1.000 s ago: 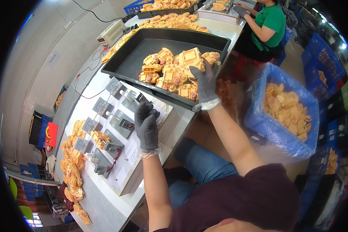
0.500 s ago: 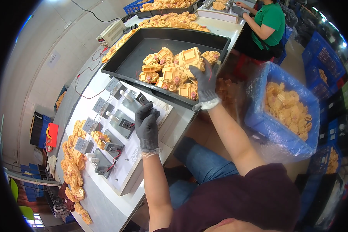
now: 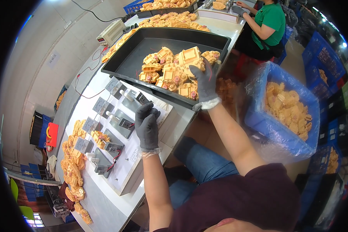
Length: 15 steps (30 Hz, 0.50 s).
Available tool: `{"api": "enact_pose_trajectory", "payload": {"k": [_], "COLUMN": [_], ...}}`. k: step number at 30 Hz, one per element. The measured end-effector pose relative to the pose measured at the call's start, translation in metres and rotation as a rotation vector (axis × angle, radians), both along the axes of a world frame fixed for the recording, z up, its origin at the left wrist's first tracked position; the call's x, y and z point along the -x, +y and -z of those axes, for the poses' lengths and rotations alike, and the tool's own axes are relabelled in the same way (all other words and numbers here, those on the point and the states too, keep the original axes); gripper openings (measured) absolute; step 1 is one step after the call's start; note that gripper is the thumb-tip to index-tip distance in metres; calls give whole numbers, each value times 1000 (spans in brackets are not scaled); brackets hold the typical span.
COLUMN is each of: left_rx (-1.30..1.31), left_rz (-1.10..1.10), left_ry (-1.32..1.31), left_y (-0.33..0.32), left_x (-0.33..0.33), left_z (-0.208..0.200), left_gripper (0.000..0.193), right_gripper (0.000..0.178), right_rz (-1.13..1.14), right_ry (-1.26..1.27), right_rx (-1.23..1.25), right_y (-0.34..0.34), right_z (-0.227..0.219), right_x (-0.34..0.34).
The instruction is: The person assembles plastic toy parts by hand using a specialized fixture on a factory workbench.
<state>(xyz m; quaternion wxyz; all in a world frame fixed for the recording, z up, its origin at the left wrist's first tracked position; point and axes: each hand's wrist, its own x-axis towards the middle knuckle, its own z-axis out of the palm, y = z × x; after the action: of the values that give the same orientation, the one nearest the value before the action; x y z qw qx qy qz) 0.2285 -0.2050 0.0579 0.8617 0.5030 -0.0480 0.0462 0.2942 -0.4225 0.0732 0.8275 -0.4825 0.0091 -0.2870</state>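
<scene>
A: Where is the yellow part (image 3: 191, 57)?

B: On top of a heap of other yellow parts (image 3: 169, 73) in the black tray (image 3: 127, 54). The heap sits toward the tray's right edge and near corner. The tray is on the counter (image 3: 104, 210).

A: Who has it?

B: The right hand (image 3: 205, 79), in a grey glove. The thumb lies on the part's near side, and it looks gripped. The other fingers are mostly hidden, so I can't tell how they sit.

A: And the left hand (image 3: 147, 125)?

B: Its fingers are curled in like a loose fist, over the right edge of the white board (image 3: 127, 162). I see nothing in them.

A: How do you hold the part well?

B: I'd squeeze the big flat sides, not the little bumps. Not too hard!

A: What about that thin red line (image 3: 210, 75) by the glove?

B: Maybe a wire. I'd keep it loose, so it doesn't get tugged.

A: And lifting?

B: Best go straight up and slow, so the other parts don't tumble. Clear the tray's edge before turning.
</scene>
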Motion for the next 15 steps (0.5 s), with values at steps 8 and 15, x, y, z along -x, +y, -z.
{"api": "enact_pose_trajectory", "payload": {"k": [8,15], "left_rx": [2,4], "left_rz": [14,9], "left_ry": [2,15], "left_y": [1,1], "left_x": [-1,-1], "left_z": [2,0], "left_gripper": [34,35], "right_gripper": [54,55], "right_rz": [6,13], "right_ry": [-19,-17], "right_rx": [18,27], "right_y": [-2,-1], "right_z": [3,0], "right_x": [-2,0]}}
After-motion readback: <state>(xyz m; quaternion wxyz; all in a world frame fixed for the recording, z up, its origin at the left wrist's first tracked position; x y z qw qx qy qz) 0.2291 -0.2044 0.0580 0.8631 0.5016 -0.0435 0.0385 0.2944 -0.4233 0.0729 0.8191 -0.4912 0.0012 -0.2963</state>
